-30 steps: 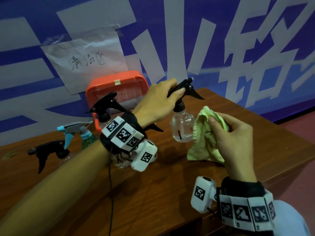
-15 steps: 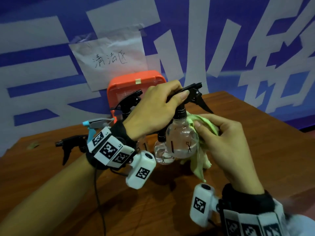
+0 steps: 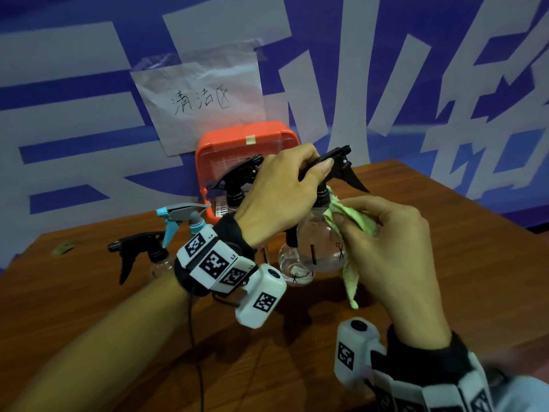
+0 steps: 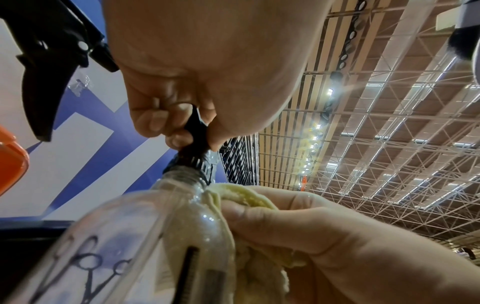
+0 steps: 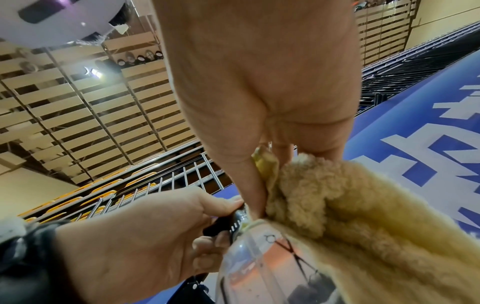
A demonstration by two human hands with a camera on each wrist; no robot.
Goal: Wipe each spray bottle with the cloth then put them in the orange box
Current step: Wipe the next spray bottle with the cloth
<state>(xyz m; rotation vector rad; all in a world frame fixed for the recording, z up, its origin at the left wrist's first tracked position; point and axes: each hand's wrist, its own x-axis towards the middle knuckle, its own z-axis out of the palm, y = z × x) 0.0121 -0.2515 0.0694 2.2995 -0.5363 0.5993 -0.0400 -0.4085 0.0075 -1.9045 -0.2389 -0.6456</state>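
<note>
My left hand [image 3: 285, 191] grips the black trigger head of a clear round spray bottle [image 3: 319, 248] and holds it above the wooden table [image 3: 445, 263]. My right hand [image 3: 386, 242] holds a yellow-green cloth [image 3: 352, 221] pressed against the bottle's right shoulder and neck. In the left wrist view the fingers [image 4: 166, 121] curl round the black neck above the clear spray bottle [image 4: 135, 236], with the cloth [image 4: 241, 195] beside it. In the right wrist view the cloth [image 5: 337, 216] wraps the clear spray bottle [image 5: 259, 257]. The orange box [image 3: 246, 144] stands behind, against the wall.
Another clear bottle [image 3: 294, 269] stands just behind the held one. A black-headed bottle [image 3: 237, 179] stands in front of the box. Further left are a blue-and-grey sprayer [image 3: 184, 215] and a black-headed bottle [image 3: 139, 251]. A handwritten paper sign [image 3: 202, 102] hangs on the blue wall.
The cloth came up off the table and now presses against the bottle. My right hand has slid up from the bottle's belly to its shoulder. The view has shifted left.
</note>
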